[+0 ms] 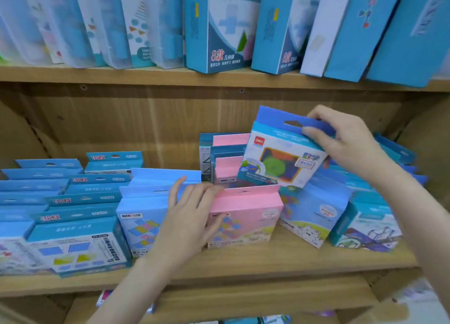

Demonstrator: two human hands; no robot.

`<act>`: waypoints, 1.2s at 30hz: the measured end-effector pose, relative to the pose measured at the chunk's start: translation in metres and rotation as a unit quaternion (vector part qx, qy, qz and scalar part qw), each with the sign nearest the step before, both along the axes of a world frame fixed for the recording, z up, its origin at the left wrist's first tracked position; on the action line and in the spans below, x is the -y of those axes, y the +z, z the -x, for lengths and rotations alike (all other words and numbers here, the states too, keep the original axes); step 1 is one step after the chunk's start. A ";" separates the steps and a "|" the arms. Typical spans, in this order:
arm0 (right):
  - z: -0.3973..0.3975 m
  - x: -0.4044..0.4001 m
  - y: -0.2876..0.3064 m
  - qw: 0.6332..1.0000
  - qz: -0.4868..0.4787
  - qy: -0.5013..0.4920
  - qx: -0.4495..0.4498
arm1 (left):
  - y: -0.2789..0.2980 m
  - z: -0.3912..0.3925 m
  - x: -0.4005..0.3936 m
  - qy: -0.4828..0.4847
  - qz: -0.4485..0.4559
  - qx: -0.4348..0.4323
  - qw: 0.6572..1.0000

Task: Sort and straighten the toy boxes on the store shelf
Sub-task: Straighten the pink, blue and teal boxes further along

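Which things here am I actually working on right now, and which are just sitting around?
In the job:
right hand gripping the lifted blue box with the green disc picture
left hand on the front pink box and light blue checker-pattern box

Just around:
tall blue boxes on the upper shelf
wooden shelf board

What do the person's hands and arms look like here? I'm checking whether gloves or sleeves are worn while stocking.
Both are bare. The left hand and the right hand wear no gloves, and no rings, watch or bracelet show on the fingers or wrists. Both forearms are uncovered as far as the frame reaches; no sleeve edge is visible. The nails look short and unpainted.
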State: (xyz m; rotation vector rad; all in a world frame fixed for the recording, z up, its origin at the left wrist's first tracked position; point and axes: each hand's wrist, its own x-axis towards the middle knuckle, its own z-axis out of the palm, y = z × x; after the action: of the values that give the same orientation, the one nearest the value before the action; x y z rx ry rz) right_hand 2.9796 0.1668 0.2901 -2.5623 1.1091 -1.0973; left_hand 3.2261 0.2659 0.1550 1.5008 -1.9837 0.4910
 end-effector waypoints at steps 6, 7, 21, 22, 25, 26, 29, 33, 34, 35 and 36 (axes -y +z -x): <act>0.081 -0.035 0.025 0.989 -0.009 -0.078 0.126 | -0.004 0.032 0.008 -0.026 0.022 -0.031 0.999; 0.095 -0.041 0.028 0.987 -0.005 -0.093 0.128 | -0.003 0.042 0.010 -0.042 0.026 -0.034 0.998; 0.288 -0.046 0.021 0.960 0.006 -0.224 -0.168 | 0.000 0.219 0.052 -0.125 0.014 -0.033 0.992; 0.297 -0.039 0.011 0.956 -0.007 -0.218 -0.199 | 0.001 0.231 0.057 -0.121 0.010 -0.026 0.992; 0.311 -0.024 -0.021 0.958 -0.059 -0.179 -0.215 | 0.002 0.259 0.070 -0.096 -0.008 0.022 0.995; 0.313 -0.019 -0.033 0.961 -0.068 -0.167 -0.211 | 0.000 0.265 0.073 -0.086 -0.020 0.043 0.995; 0.308 -0.006 -0.063 0.967 -0.087 -0.147 -0.189 | -0.006 0.276 0.080 -0.051 -0.042 0.103 0.993; 0.294 0.009 -0.090 0.971 -0.066 -0.149 -0.177 | -0.003 0.276 0.085 -0.014 0.010 0.107 0.994; 0.291 0.013 -0.096 0.966 -0.041 -0.164 -0.196 | -0.002 0.274 0.086 -0.013 0.015 0.107 0.994; 0.287 0.016 -0.098 0.958 -0.011 -0.183 -0.223 | 0.000 0.271 0.087 -0.010 0.016 0.110 0.994; 0.285 0.021 -0.100 0.948 0.020 -0.188 -0.255 | 0.001 0.269 0.087 -0.005 0.013 0.116 0.993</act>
State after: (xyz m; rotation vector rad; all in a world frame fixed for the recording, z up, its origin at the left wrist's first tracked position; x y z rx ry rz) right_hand 2.6950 0.1457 0.1898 -2.8230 1.7642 -0.5083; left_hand 2.9570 0.1787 0.1562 1.4718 -2.1500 0.7132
